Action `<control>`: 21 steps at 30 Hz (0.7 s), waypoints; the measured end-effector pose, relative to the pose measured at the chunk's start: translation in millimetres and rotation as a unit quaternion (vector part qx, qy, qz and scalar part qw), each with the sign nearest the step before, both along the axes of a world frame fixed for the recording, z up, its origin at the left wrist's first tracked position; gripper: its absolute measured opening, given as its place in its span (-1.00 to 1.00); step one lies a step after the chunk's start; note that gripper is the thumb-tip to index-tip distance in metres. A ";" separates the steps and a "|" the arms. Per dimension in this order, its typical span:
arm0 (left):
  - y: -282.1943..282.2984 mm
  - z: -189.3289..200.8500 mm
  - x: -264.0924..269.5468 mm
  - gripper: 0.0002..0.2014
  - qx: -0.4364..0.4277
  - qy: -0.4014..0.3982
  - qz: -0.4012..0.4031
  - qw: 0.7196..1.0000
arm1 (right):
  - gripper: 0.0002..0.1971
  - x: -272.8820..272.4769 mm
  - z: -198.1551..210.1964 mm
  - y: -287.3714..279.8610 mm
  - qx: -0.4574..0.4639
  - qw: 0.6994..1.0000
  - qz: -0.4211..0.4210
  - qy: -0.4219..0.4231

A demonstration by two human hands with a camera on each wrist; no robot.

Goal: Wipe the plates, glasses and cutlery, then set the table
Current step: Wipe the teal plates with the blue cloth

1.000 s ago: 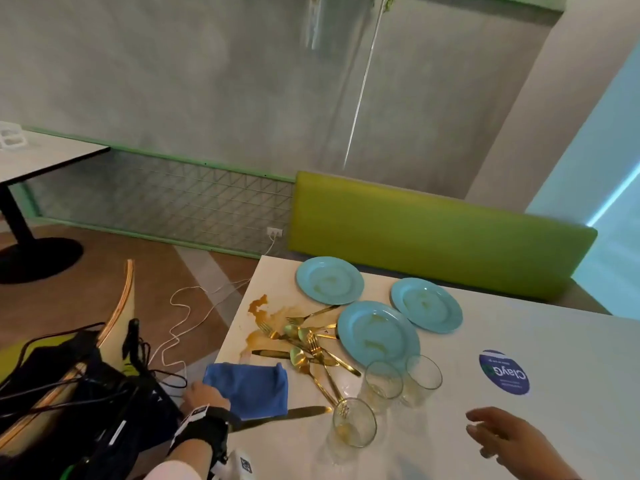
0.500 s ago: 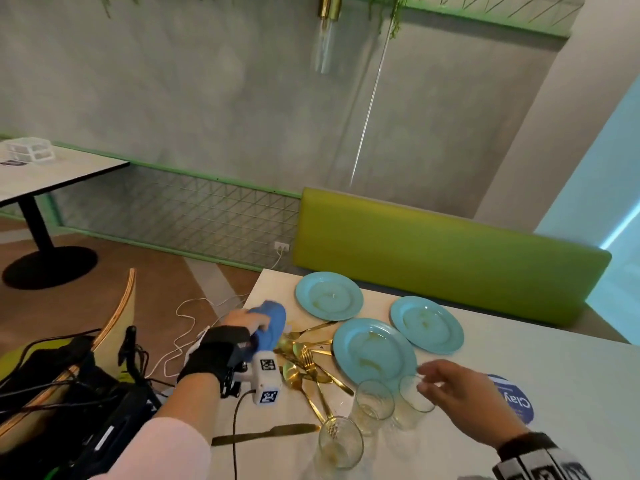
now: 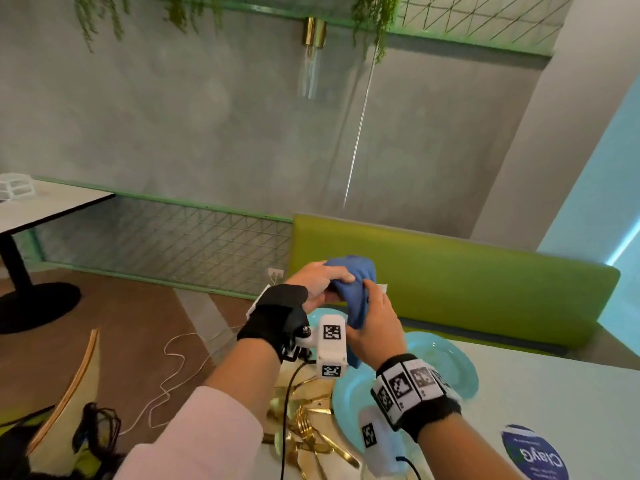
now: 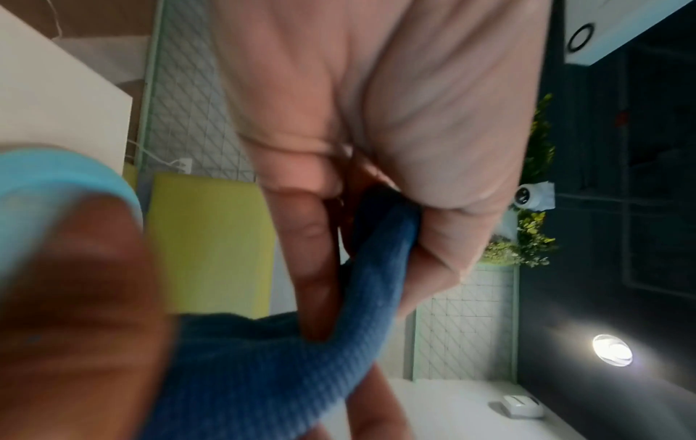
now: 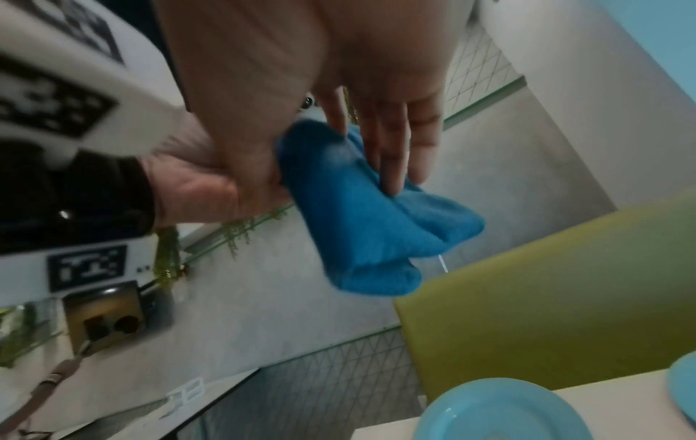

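Both hands hold a blue cloth [image 3: 356,278] in the air above the far left part of the white table [image 3: 554,393]. My left hand [image 3: 329,282] grips its upper end, fingers curled round a fold of the blue cloth [image 4: 263,372]. My right hand [image 3: 370,306] wraps the lower part, thumb and fingers on either side of the blue cloth [image 5: 361,226]. Under the hands lie light blue plates [image 3: 446,362] [image 5: 501,413] and a heap of gold cutlery [image 3: 304,427]. The glasses are hidden behind my right forearm.
A green bench back [image 3: 450,282] runs along the table's far side. A round blue sticker [image 3: 533,455] sits on the table at the right. To the left are a wooden chair rim [image 3: 69,393], cables on the floor [image 3: 173,375] and another table [image 3: 45,206].
My left hand lifted the cloth from the table's near edge up over the plates. My right hand left the glasses and took hold of the cloth too.
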State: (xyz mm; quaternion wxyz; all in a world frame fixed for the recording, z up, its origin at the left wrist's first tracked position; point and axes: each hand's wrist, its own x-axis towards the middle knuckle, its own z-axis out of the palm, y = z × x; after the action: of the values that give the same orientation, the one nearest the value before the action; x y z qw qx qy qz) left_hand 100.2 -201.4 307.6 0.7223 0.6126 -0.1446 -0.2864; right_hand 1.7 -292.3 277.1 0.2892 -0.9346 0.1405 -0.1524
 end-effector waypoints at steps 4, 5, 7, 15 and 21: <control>-26.9 -20.0 42.0 -0.68 0.032 0.025 -0.020 0.999 | -0.58 36.5 -9.6 -24.2 0.075 0.993 -0.089 -0.004; -32.6 -28.8 55.1 -0.58 0.064 0.032 -0.013 0.997 | -0.61 44.4 -12.7 -32.2 0.096 0.989 -0.108 0.007; -43.7 -54.7 85.5 -0.49 0.160 0.012 0.009 0.987 | -0.63 60.7 -22.3 -50.4 0.137 0.980 -0.143 0.025; -47.5 -227.1 193.3 -0.46 0.483 -0.055 -0.067 0.872 | -0.86 92.4 -72.7 -107.9 0.322 0.906 -0.255 0.101; -31.2 -244.0 194.3 -0.65 0.435 0.061 -0.054 0.897 | -0.66 96.8 -93.0 -126.9 0.398 0.863 -0.286 0.123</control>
State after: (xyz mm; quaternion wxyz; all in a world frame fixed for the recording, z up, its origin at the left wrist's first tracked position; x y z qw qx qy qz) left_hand 294.5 -232.6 63.5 0.3748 0.8382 0.0063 -0.3962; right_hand 98.5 -419.2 184.0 0.5609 -0.6696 0.4848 -0.0436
